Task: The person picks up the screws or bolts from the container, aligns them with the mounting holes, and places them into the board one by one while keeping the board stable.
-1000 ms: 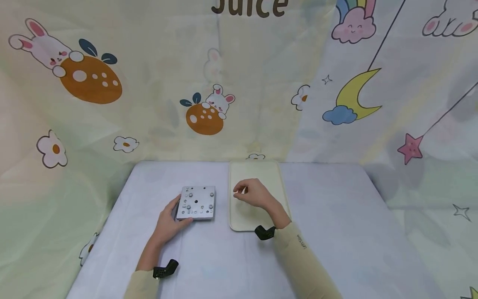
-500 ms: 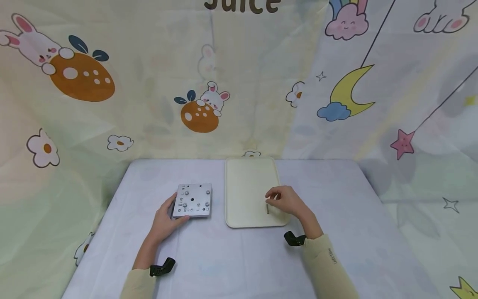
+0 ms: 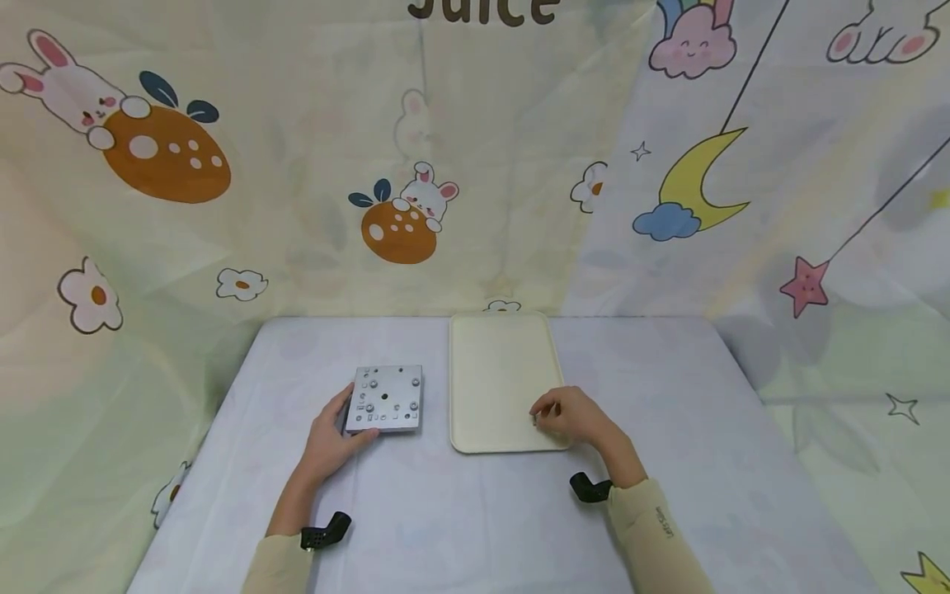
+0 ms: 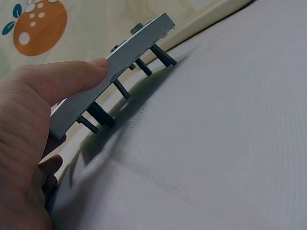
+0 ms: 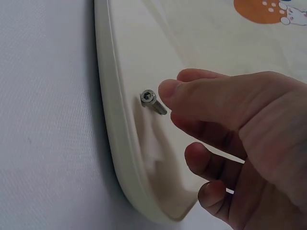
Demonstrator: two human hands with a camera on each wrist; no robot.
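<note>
A square grey metal plate point(image 3: 385, 399) stands on the white cloth on several bolts that stick out beneath it point(image 4: 115, 76). My left hand point(image 3: 343, 425) grips its near left corner, thumb on the top edge point(image 4: 91, 67) and fingers underneath. My right hand point(image 3: 540, 413) hovers low over the near right corner of a cream tray point(image 3: 497, 363). It pinches a small silver socket-head screw point(image 5: 153, 102) between thumb and fingertip, just above the tray's floor point(image 5: 129, 57). From the head view the screw point(image 3: 533, 420) is only a tiny speck.
The table point(image 3: 668, 396) is covered in white cloth, with bare cloth to the right of the tray and in front of both hands. A printed cartoon backdrop point(image 3: 475, 206) closes off the back and sides. Black wrist-camera mounts point(image 3: 590, 488) sit on both forearms.
My right hand has moved from the middle of the tray to its near right corner and come lower, carrying the screw. The left hand and plate have stayed put.
</note>
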